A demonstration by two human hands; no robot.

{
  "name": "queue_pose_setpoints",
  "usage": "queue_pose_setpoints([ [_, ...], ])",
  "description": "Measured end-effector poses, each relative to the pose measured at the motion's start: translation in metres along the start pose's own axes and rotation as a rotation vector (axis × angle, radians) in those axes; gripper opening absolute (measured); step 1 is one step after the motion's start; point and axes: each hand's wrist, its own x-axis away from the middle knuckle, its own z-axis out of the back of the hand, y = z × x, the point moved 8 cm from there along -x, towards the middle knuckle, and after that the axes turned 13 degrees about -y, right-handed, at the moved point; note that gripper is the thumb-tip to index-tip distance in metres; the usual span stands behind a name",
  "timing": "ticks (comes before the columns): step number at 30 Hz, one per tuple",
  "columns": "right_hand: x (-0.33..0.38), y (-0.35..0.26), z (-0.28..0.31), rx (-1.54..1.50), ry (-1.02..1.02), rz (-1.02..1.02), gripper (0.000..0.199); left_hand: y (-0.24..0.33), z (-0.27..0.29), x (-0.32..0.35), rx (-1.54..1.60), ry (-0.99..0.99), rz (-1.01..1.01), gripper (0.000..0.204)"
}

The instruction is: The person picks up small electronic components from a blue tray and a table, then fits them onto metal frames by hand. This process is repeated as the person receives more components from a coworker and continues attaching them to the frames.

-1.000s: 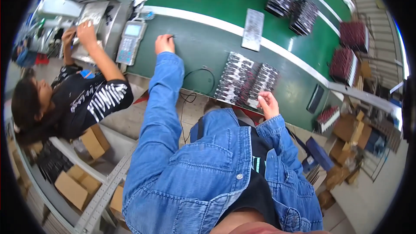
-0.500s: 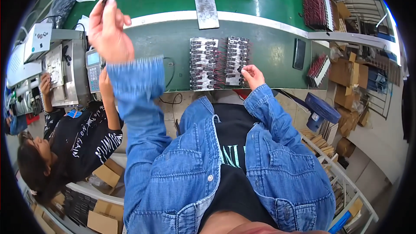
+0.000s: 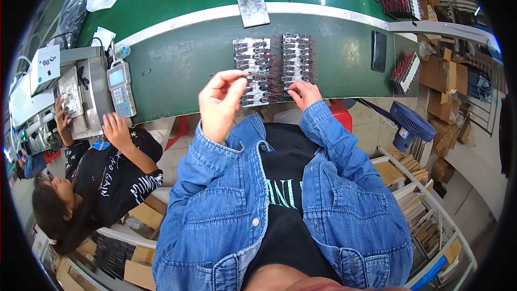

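Observation:
Two pale metal plates carry rows of small black parts with thin dark-red wires: the left plate (image 3: 251, 49) and the right plate (image 3: 295, 60). My left hand (image 3: 219, 106) is raised beside the lower part of the left plate, thumb and index finger pinching a small dark part (image 3: 243, 77) that is mostly hidden. My right hand (image 3: 306, 95) rests at the near end of the right plate. Its fingers are closed together, and what they grip there, if anything, is hidden.
A bare metal plate (image 3: 250, 1) lies across the white ledge. One small black part (image 3: 146, 71) is on the green bench, near a grey keypad device (image 3: 119, 89). A phone (image 3: 378, 51) and a wired stack (image 3: 405, 74) lie right; a co-worker (image 3: 116, 167) sits left; a blue fan (image 3: 412, 124) stands right.
My left hand has come down from the far left to beside the left plate, still pinching a small dark part. My right hand stays at the right plate's near end. The co-worker's near hand moved.

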Motion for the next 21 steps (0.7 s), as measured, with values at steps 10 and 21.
queue_pose_setpoints([
  [10, 0.005, -0.015, 0.008, 0.076, 0.169, 0.007, 0.011, -0.037, -0.024, -0.002, -0.103, -0.183, -0.003, 0.012],
  [21, 0.014, -0.032, 0.018, -0.512, 0.083, -0.131, 0.012, -0.084, -0.012, 0.0, 0.229, -0.232, 0.179, 0.021],
])
